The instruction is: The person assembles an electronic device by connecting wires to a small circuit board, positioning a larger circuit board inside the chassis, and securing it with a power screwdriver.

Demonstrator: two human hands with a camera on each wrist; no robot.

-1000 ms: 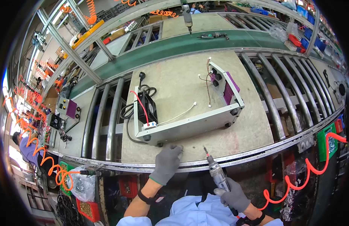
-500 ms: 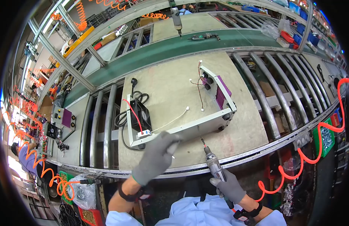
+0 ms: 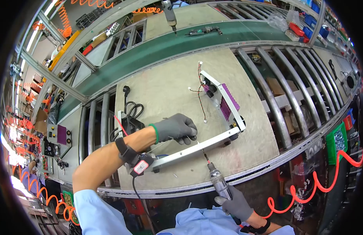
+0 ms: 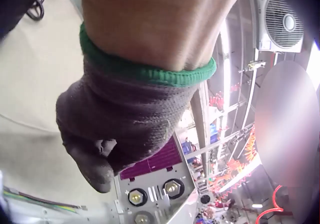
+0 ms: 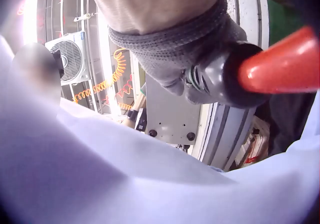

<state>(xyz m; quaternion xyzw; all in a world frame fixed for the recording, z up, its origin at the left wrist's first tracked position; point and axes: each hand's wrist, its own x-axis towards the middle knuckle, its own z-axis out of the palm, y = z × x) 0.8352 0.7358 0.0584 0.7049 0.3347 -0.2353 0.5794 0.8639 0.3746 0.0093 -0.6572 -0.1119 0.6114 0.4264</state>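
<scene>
A U-shaped metal chassis (image 3: 175, 155) stands on the pale board (image 3: 162, 94), with a purple vented panel (image 3: 229, 105) at its right end and a partly hidden black fan (image 3: 131, 124) at its left. My gloved left hand (image 3: 174, 130) reaches over the front rail into the chassis, fingers curled; I cannot tell whether they pinch anything. In the left wrist view, large bolt terminals (image 4: 136, 196) show beyond the curled fingers. My right hand (image 3: 237, 204) grips an air screwdriver (image 3: 218, 181), its bit right at the front side of the chassis.
Steel rollers (image 3: 267, 90) flank the board. A green belt (image 3: 150, 55) runs behind, with another screwdriver (image 3: 205, 31) lying on it. An orange coiled hose (image 3: 295, 196) hangs at the right by a green bin (image 3: 337, 143). A power cord (image 3: 133, 107) lies behind the fan.
My left hand has moved up and forward from the front edge, over the rail and into the chassis. The screwdriver has shifted slightly left, its bit now at the chassis side.
</scene>
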